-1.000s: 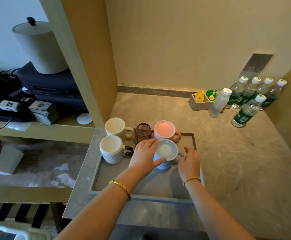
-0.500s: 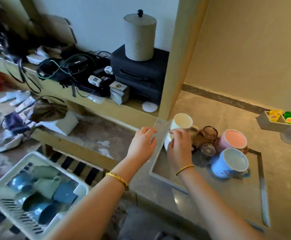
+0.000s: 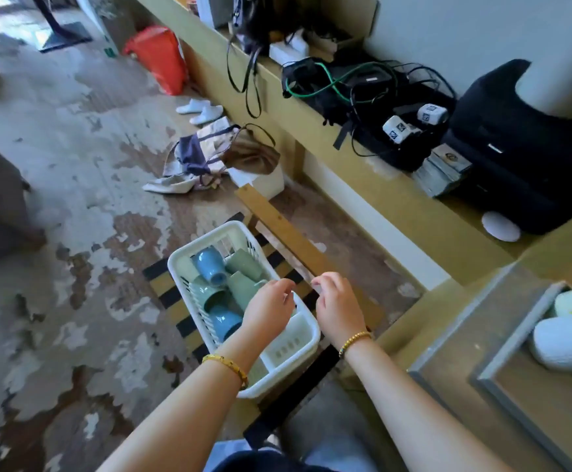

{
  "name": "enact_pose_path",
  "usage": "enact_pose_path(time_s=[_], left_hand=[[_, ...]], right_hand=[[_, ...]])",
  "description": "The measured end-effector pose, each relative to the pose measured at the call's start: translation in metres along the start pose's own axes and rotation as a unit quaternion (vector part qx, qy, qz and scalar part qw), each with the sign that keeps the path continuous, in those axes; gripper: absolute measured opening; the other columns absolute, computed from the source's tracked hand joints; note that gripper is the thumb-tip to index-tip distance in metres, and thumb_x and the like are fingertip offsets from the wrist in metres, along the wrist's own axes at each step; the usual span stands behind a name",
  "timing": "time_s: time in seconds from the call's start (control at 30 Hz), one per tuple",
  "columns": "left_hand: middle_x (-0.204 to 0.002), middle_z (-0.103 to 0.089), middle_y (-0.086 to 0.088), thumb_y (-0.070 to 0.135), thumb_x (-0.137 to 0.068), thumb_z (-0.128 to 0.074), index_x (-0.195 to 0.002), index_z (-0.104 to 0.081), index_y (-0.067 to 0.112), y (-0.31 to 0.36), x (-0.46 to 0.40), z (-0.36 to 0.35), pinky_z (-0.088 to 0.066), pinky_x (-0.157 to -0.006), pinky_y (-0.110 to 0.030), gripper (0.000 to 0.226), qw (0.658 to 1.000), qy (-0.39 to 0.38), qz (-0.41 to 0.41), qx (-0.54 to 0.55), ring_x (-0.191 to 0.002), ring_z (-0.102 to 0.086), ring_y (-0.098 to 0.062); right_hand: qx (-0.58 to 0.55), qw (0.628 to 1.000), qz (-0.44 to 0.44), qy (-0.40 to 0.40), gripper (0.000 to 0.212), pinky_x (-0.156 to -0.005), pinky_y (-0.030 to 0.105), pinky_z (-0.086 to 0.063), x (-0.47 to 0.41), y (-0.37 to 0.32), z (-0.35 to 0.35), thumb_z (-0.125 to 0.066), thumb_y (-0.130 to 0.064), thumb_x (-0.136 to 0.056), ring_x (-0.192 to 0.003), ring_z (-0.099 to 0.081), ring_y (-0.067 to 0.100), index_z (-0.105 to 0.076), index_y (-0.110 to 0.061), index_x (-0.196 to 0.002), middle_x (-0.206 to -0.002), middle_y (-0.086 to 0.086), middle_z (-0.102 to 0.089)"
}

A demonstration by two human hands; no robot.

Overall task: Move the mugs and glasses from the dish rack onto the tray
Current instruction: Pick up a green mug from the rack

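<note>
A white plastic dish rack (image 3: 306, 342) stands low on a striped stool, holding several blue and green mugs; one blue mug (image 3: 209, 265) lies at its far end, a green mug (image 3: 243, 287) beside it. My left hand (image 3: 269, 306) hovers over the rack's middle with loosely curled fingers, holding nothing. My right hand (image 3: 337, 306) hangs just right of the rack's edge, fingers also relaxed and empty. The grey tray (image 3: 502, 386) sits at the far right on the counter with two white mugs (image 3: 563, 342) at its edge.
A wooden shelf (image 3: 397, 195) runs behind the rack with cables, black bags and a stack of cards. Bags, slippers and a red bag lie on the patterned floor to the left. A wooden bar (image 3: 278, 219) slants beside the rack.
My view has swung left from the tray down to the dish rack. Both hands left the tray and mugs and now hover over the rack, empty.
</note>
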State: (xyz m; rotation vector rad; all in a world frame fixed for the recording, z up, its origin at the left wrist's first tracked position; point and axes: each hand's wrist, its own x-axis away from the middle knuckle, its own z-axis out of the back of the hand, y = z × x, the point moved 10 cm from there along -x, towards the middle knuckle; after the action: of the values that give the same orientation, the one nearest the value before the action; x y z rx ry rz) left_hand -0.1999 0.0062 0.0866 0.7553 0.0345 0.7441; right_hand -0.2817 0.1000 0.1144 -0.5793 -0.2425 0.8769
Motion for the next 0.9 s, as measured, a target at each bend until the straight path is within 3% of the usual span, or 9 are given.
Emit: enact_pose_path(time_s=[0.1,0.3,0.53,0.7,0.9], left_hand=[[-0.109,-0.062,-0.008,0.014,-0.093,-0.044,-0.111,-0.06,0.012,-0.048,0.002,0.009,-0.049,-0.083,-0.036,0.024,0.998,-0.01,0.055,0.011,-0.098,-0.059,-0.025],[-0.123,-0.054,-0.009,0.023,-0.093,-0.049,-0.128,-0.045,0.015,-0.127,0.001,-0.003,-0.043,-0.087,-0.03,0.037,0.983,-0.064,0.171,0.036,-0.109,-0.054,-0.024],[-0.135,-0.048,-0.011,0.034,-0.091,-0.055,-0.141,-0.03,0.014,-0.193,-0.017,-0.029,-0.045,-0.092,-0.033,0.06,0.938,-0.063,0.313,0.133,-0.117,-0.052,-0.025],[-0.145,-0.039,-0.01,0.039,-0.091,-0.054,-0.146,-0.021,0.013,-0.229,-0.032,-0.057,-0.044,-0.098,-0.035,0.069,0.894,-0.055,0.395,0.202,-0.125,-0.047,-0.026],[-0.141,-0.045,-0.01,0.028,-0.095,-0.048,-0.145,-0.026,0.015,-0.257,-0.06,-0.086,-0.04,-0.087,-0.025,0.056,0.87,-0.031,0.433,0.234,-0.123,-0.048,-0.023]], right_hand=[[0.003,0.997,0.005,-0.071,0.032,-0.097,0.029,-0.042,-0.012,-0.013,-0.043,-0.041,0.0,-0.09,-0.115,-0.045,0.021,-0.055,-0.005,-0.118,-0.123,0.009,-0.051],[0.028,0.976,-0.035,-0.214,0.036,-0.092,0.028,-0.039,-0.03,-0.006,-0.114,-0.034,-0.006,-0.094,-0.121,-0.042,0.019,-0.047,-0.011,-0.128,-0.133,0.004,-0.044],[0.096,0.905,-0.047,-0.412,0.036,-0.097,0.043,-0.044,-0.05,0.013,-0.193,-0.032,-0.017,-0.097,-0.117,-0.048,0.027,-0.041,-0.011,-0.132,-0.138,0.01,-0.04],[0.147,0.891,-0.013,-0.429,0.035,-0.093,0.042,-0.046,-0.087,0.022,-0.231,-0.037,-0.018,-0.097,-0.116,-0.049,0.029,-0.038,-0.01,-0.131,-0.133,0.011,-0.043],[0.194,0.87,0.01,-0.453,0.029,-0.081,0.04,-0.049,-0.112,0.038,-0.274,-0.04,-0.01,-0.094,-0.103,-0.058,0.031,-0.04,-0.008,-0.124,-0.124,0.012,-0.046]])
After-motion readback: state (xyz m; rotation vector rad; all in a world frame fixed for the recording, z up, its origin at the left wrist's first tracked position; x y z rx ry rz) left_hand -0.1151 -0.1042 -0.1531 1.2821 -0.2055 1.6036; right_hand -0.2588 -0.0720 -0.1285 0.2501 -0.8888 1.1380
